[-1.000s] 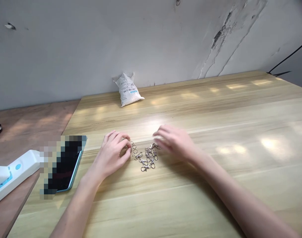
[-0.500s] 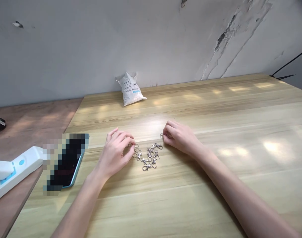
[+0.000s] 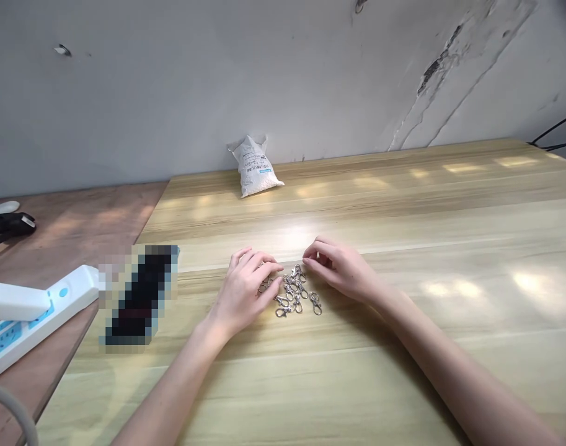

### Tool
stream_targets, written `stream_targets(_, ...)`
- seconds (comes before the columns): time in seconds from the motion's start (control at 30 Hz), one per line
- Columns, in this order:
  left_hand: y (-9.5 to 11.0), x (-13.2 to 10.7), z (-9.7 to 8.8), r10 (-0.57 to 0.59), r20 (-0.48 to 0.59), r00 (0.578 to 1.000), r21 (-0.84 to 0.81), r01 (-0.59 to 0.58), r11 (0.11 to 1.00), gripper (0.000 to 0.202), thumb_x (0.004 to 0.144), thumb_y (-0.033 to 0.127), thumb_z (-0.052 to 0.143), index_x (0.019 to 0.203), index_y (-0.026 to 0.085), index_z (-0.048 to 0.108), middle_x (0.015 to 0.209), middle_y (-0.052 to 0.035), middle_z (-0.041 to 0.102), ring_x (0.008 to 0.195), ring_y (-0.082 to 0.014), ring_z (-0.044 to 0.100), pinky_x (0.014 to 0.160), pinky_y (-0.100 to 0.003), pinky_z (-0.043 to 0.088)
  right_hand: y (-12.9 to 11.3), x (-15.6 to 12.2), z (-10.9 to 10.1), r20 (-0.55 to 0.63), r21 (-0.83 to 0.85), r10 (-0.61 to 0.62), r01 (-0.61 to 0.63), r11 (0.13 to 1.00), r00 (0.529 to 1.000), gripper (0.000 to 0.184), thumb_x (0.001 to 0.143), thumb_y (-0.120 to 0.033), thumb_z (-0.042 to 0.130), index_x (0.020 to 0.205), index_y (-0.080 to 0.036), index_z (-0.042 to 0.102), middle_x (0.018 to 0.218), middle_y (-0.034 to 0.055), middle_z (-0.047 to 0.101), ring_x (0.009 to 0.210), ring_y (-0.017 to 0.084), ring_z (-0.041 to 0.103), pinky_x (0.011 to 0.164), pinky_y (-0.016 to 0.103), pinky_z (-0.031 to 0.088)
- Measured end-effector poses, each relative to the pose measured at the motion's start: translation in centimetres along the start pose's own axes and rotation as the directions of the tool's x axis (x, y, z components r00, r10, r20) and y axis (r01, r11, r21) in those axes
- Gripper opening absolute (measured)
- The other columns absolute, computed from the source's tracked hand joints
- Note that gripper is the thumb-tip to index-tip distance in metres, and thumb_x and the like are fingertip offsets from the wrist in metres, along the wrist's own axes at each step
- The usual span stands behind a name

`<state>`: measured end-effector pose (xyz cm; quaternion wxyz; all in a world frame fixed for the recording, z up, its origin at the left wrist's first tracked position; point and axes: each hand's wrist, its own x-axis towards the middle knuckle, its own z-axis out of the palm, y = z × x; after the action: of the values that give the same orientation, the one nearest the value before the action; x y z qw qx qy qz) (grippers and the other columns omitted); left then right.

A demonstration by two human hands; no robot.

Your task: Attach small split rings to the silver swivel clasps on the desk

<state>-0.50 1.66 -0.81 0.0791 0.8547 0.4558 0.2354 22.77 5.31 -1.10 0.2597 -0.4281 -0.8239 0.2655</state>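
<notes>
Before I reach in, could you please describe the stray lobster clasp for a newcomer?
On the wooden tabletop, metal clasps lie heaped between the left hand and right hand. The stray lobster clasp lies right of them, nearer the camera than the right hand; it sits alone, while its neighbours cluster together.

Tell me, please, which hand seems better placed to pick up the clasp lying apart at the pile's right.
Probably the right hand: it is on the same side as the lone clasp, whereas the clasp pile lies between that clasp and the left hand.
</notes>
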Motion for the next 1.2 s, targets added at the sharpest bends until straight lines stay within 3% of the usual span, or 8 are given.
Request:
stream_targets(0.07, -0.1, 0.0, -0.1, -0.001, -0.009, 1.000, -0.004, 0.001, 1.000, 0.012, 0.093, 0.023, 0.053, 0.098, 0.022, 0.064, 0.101, -0.0023, 0.068, 0.099, -0.0171, 0.062, 0.107, -0.044, 0.032, -0.4, -0.4, -1.4, 0.130, 0.002, 0.059, -0.059, 0.998, 0.990, 0.021, 0.094, -0.034, 0.054, 0.082, -0.018, 0.061, 0.075, 0.0000, 0.061, 0.062, 0.010, 0.051, 0.057, 0.023, 0.035)
stream_targets(0.17, -0.1, 0.0, -0.1, 0.001, -0.019, 1.000, -0.004, -0.001, 1.000, 0.012, 0.094, 0.023, 0.053, 0.096, 0.022, 0.064, 0.100, -0.0023, 0.068, 0.098, -0.0171, 0.062, 0.107, -0.044, 0.031, -1.6, -1.0, -2.8, 0.379, -0.061, 0.161, -0.149, 0.987, 0.912, 0.031, 0.085, -0.045, 0.064, 0.070, -0.018, 0.061, 0.059, -0.0033, 0.058, 0.052, 0.009, 0.046, 0.051, 0.023, 0.029)
stream_targets(0.2, -0.1, 0.0, -0.1, -0.001, -0.022, 1.000, -0.004, 0.001, 1.000, 0.012, 0.094, 0.023, 0.053, 0.096, 0.022, 0.065, 0.100, -0.0023, 0.068, 0.098, -0.0171, 0.062, 0.107, -0.044, 0.032, -2.0, -1.2, -2.9, 0.395, -0.116, 0.199, -0.167, 0.979, 0.897, 0.029, 0.081, -0.043, 0.069, 0.068, -0.019, 0.061, 0.058, -0.0037, 0.058, 0.051, 0.009, 0.046, 0.049, 0.024, 0.027)
stream_targets(0.33, -0.1, 0.1, -0.2, -0.028, -0.045, 0.999, -0.007, 0.028, 1.000, 0.013, 0.093, 0.022, 0.052, 0.093, 0.022, 0.065, 0.099, -0.0020, 0.069, 0.096, -0.0171, 0.063, 0.106, -0.043, 0.032, -2.8, -1.5, -2.6, 0.363, -0.224, 0.248, -0.174, 0.959, 0.898, 0.005, 0.076, -0.022, 0.066, 0.072, -0.021, 0.064, 0.063, -0.0039, 0.064, 0.055, 0.011, 0.050, 0.051, 0.024, 0.028)
stream_targets(0.5, 0.1, 0.1, -0.2, -0.032, -0.050, 0.998, -0.019, 0.031, 0.999, 0.013, 0.093, 0.021, 0.052, 0.091, 0.022, 0.065, 0.096, -0.0008, 0.069, 0.094, -0.0158, 0.063, 0.107, -0.043, 0.031, -2.8, -1.8, -2.0, 0.352, -0.268, 0.253, -0.162, 0.950, 0.901, 0.012, 0.073, -0.011, 0.058, 0.068, -0.021, 0.063, 0.062, -0.0036, 0.064, 0.053, 0.010, 0.049, 0.050, 0.024, 0.027)
stream_targets(0.67, 0.3, 0.1, -0.1, -0.014, -0.053, 0.998, -0.013, 0.013, 1.000, 0.013, 0.093, 0.021, 0.053, 0.089, 0.023, 0.066, 0.096, -0.0005, 0.069, 0.094, -0.0162, 0.063, 0.107, -0.044, 0.033, -3.0, -2.1, -1.4, 0.278, -0.372, 0.224, -0.111, 0.922, 0.934, 0.012, 0.069, -0.008, 0.056, 0.065, -0.019, 0.056, 0.056, -0.0030, 0.059, 0.048, 0.009, 0.040, 0.049, 0.026, 0.020)
stream_targets(0.97, 0.4, 0.1, 0.1, -0.025, -0.071, 0.997, -0.016, 0.024, 1.000, 0.013, 0.092, 0.021, 0.053, 0.088, 0.023, 0.065, 0.094, -0.0001, 0.070, 0.093, -0.0160, 0.063, 0.107, -0.044, 0.033, -3.6, -2.2, -0.9, 0.249, -0.494, 0.241, -0.091, 0.864, 0.938, 0.015, 0.066, -0.014, 0.055, 0.055, -0.019, 0.045, 0.049, -0.0019, 0.050, 0.044, 0.008, 0.024, 0.049, 0.028, 0.015)
stream_targets(1.2, 1.3, 0.1, 0.5, 0.011, -0.070, 0.997, -0.057, -0.015, 0.998, 0.011, 0.092, 0.020, 0.054, 0.088, 0.023, 0.065, 0.090, 0.0008, 0.069, 0.091, -0.0153, 0.062, 0.105, -0.043, 0.034, -3.4, -2.1, -0.9, 0.284, -0.428, 0.266, -0.126, 0.895, 0.921, 0.010, 0.064, -0.015, 0.054, 0.057, -0.019, 0.049, 0.051, -0.0020, 0.052, 0.046, 0.009, 0.032, 0.049, 0.027, 0.018)
